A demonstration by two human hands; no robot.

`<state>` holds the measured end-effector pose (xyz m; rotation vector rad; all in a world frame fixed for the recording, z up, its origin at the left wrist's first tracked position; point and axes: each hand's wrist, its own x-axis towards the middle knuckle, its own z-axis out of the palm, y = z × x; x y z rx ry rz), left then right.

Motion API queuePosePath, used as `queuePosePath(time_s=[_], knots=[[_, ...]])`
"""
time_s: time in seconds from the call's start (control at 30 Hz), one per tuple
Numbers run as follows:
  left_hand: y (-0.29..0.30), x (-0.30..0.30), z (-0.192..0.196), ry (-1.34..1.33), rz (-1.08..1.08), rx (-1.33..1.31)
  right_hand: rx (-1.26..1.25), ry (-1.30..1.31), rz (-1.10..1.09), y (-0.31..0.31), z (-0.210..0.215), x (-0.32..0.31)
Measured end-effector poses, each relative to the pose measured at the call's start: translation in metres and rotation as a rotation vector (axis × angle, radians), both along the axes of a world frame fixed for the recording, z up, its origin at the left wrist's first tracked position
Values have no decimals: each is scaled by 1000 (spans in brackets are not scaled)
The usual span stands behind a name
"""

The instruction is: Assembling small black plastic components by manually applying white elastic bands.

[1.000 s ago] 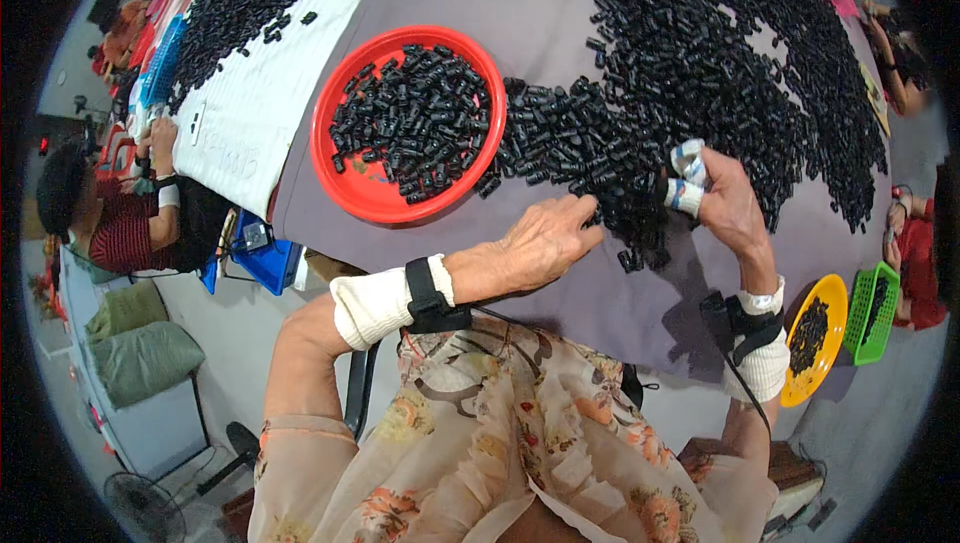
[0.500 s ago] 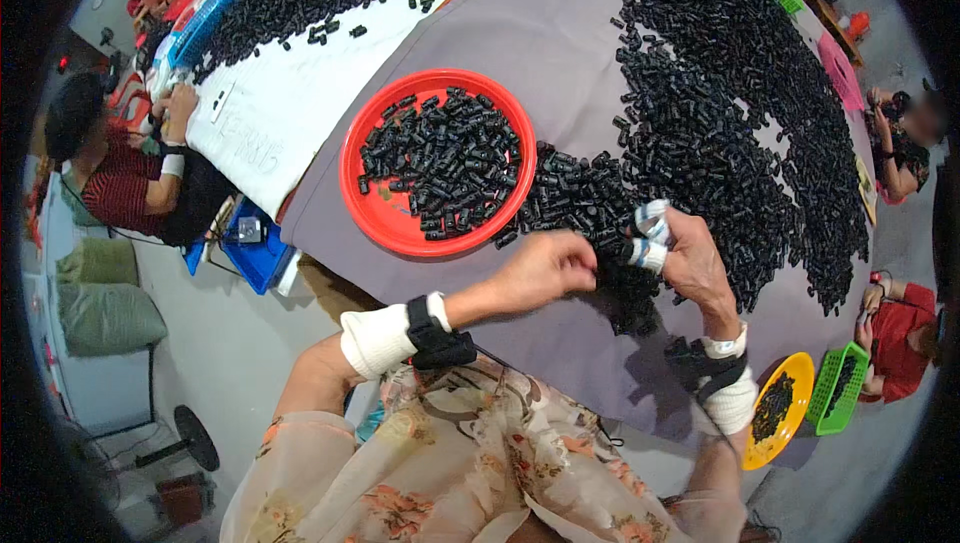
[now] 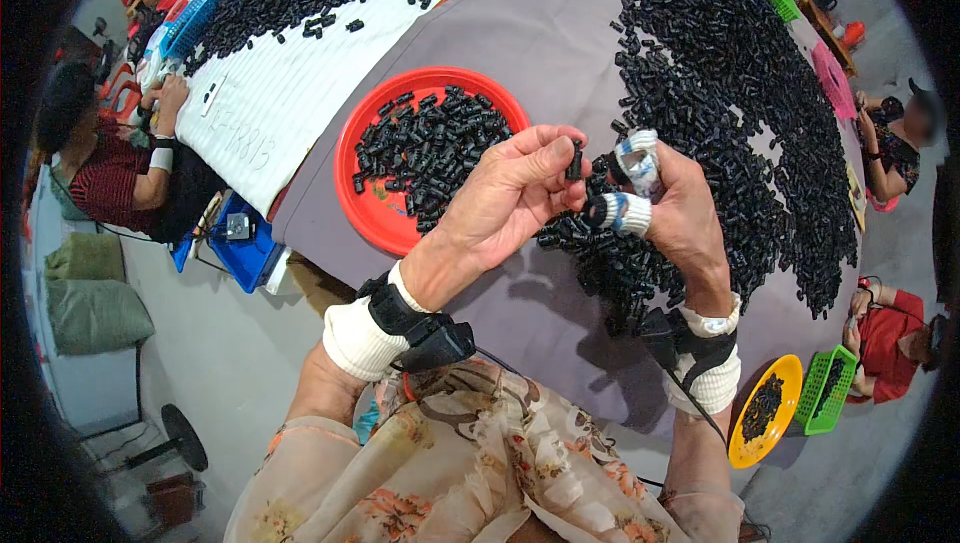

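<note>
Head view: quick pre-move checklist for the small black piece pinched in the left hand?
1. Small black cylindrical plastic piece pinched at left hand fingertips: ok.
2. Right hand close beside it, taped fingertips facing the piece: ok.
3. Whether right hand touches the piece: cannot tell.
4. Round red plastic tray within view, partly filled, bare rim area near: ok.
5. Heap of loose black pieces on grey table cloth under hands: ok.
6. Piece's condition: cannot tell.

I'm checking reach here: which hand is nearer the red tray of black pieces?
Left. The left hand is raised beside the red tray, overlapping its right rim in view; the right hand is farther right, over the loose pile.
</note>
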<state>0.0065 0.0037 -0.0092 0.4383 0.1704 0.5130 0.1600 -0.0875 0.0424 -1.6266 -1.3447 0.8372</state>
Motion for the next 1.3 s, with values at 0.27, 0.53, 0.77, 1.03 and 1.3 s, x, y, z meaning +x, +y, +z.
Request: queuePosePath(time_s=[0.27,0.53,0.77,1.03,1.3], knots=[[-1,2,7,120,87,58,8,-95,-11,17,-6,-11],[1,-3,8,125,107,123,34,-132,22,23,-7,-11],[4,-5,6,119,44,117,53,-142,63,25,-8,-10],[2,3,4,123,16,50,49,-242,120,23,-5,2],[0,8,3,114,-3,39,25,-186,133,20,-7,5]])
